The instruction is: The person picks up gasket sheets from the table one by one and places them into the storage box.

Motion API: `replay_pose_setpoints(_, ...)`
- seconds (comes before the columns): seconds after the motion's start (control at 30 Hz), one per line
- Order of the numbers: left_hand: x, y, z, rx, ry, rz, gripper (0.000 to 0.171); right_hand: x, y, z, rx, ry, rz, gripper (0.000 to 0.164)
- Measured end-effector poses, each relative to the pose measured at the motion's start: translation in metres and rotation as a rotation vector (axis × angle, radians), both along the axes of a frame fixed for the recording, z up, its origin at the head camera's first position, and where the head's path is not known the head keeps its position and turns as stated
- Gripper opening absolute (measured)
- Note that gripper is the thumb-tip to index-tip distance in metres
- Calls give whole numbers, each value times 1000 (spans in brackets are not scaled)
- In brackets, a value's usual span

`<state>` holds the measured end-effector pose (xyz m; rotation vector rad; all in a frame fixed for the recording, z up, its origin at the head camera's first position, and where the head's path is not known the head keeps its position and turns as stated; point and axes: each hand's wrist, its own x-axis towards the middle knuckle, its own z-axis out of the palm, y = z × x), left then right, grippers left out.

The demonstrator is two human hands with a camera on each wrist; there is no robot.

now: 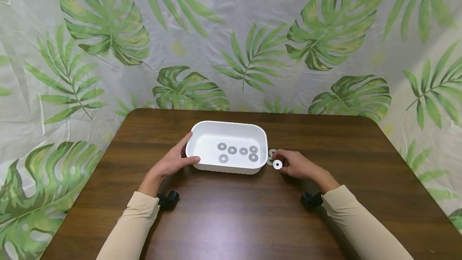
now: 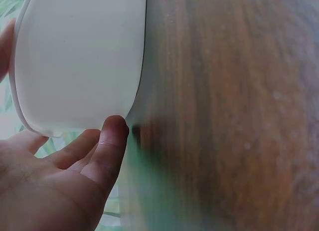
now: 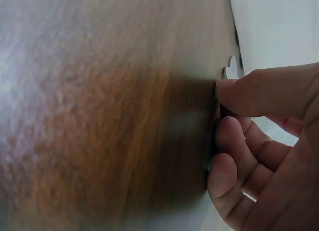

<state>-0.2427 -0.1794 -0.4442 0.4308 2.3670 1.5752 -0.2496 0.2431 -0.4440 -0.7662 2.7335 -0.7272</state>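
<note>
A white plastic tub (image 1: 209, 135) stands on the table, with several flat metal washers (image 1: 220, 158) lying spread over its floor. My left hand (image 1: 172, 159) grips the tub's left end, thumb at the front corner and fingers along the side. Seen from the left wrist, those fingers wrap the tub's white wall (image 2: 79, 66). Just right of the tub, my right hand (image 1: 297, 164) pinches one washer (image 1: 274, 167) between thumb and fingers. Beneath and behind it, more washers (image 1: 272, 150) lie on the tabletop against the tub's right side, partly hidden by the hand.
The dark brown wooden table (image 1: 223, 220) reaches to a rounded back edge behind the tub. A pale cloth with green leaves (image 1: 249, 63) hangs behind and around it. Each wrist wears a black strapped device (image 1: 169, 200).
</note>
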Motion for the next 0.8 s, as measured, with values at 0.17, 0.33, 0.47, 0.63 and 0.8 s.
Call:
replay_pose_setpoints(0.17, 0, 0, 0, -8, -3, -2, 98, -1, 1, 0, 10, -5, 1, 26)
replay_pose_setpoints(0.33, -1, 0, 1, -6, -1, -1, 98, -2, 2, -1, 12, 5, -2, 26)
replay_pose_setpoints(0.47, -1, 0, 1, -5, -6, -4, 98, -4, 3, -2, -2, -3, 1, 25)
replay_pose_setpoints(0.63, -1, -1, 1, -14, -10, -1, 98, -6, 8, -2, -61, -65, -11, 25)
replay_pose_setpoints(0.8, -1, -1, 1, -19, -9, 4, 99, -9, 10, 5, -155, -106, -28, 25)
